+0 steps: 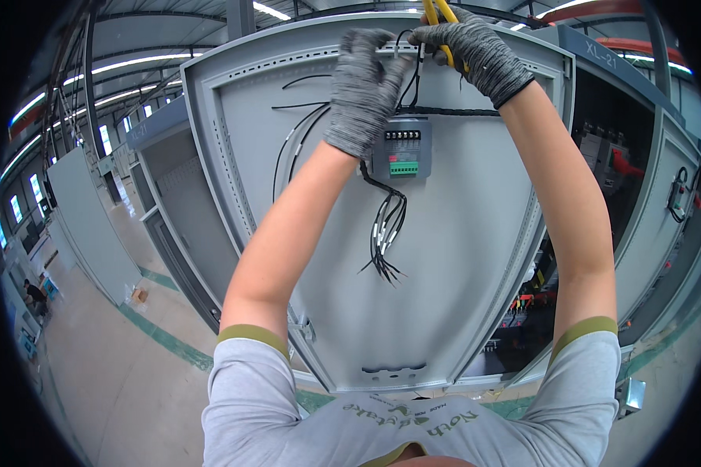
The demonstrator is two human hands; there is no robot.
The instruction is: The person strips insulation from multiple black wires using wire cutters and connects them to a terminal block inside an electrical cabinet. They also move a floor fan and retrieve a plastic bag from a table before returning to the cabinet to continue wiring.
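Left hand (362, 86) pinches the white cable tie (391, 51) – lying crosswise – while the right hand (475, 50), just beside, grips yellow-handled cutters (442, 23) above the black wires (407, 78).

Factory hall: strip lights (132, 64) under a steel roof. Pale concrete floor (93, 366) with green line (163, 338). Windows (15, 208) far left.

Both hands wear knitted grey speckled gloves, the left hand (364, 89) and the right hand (475, 54); the right cuff has a black edge; forearms are bare; short light-grey sleeves have olive-green hems.
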